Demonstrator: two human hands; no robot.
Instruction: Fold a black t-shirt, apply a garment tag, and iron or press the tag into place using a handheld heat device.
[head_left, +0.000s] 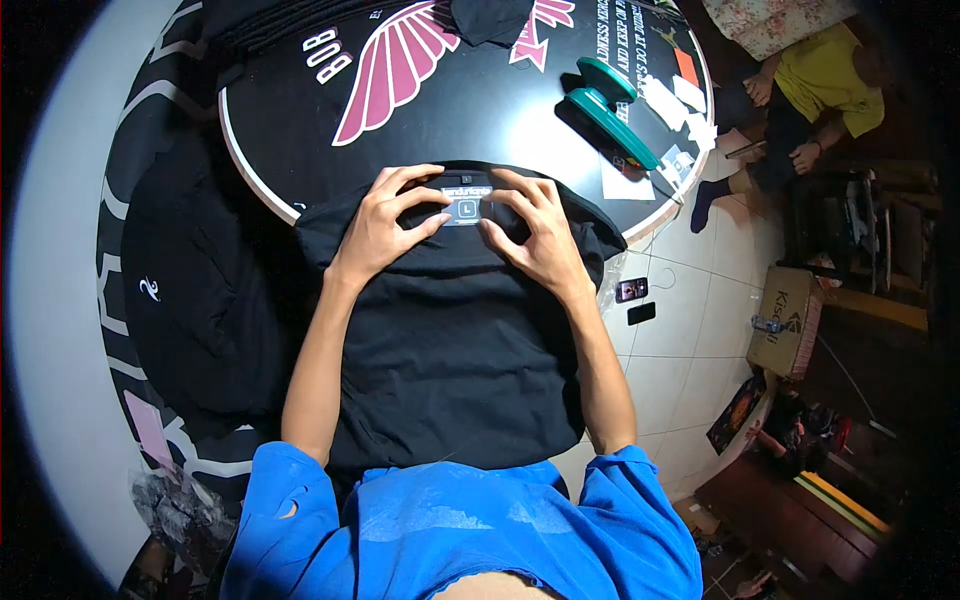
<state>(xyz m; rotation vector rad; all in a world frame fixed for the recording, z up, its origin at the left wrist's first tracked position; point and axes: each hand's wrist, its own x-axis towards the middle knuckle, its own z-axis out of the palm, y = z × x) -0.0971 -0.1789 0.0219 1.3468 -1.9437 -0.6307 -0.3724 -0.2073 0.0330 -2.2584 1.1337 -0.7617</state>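
A black T-shirt [460, 330] lies over the near edge of the round table and down toward my blue shirt. At its neck is a small clear label film [467, 210] with pale print. My left hand [390, 220] has its thumb and index fingertip at the film's left edge, its other fingers curled on the collar. My right hand [538, 230] does the same at the right edge. Both hands are closed in a pinch-like grip, with the film flat on the cloth between them.
On the black round table [280, 120] a green hand appliance [610, 110] lies beside white papers [665, 105]. Dark folded cloth [290, 25] sits at the far left. More black garments [200, 290] are on my left. Two phones [632, 290] lie on the tiled floor, near a cardboard box [785, 320]. Someone in yellow [830, 80] sits far right.
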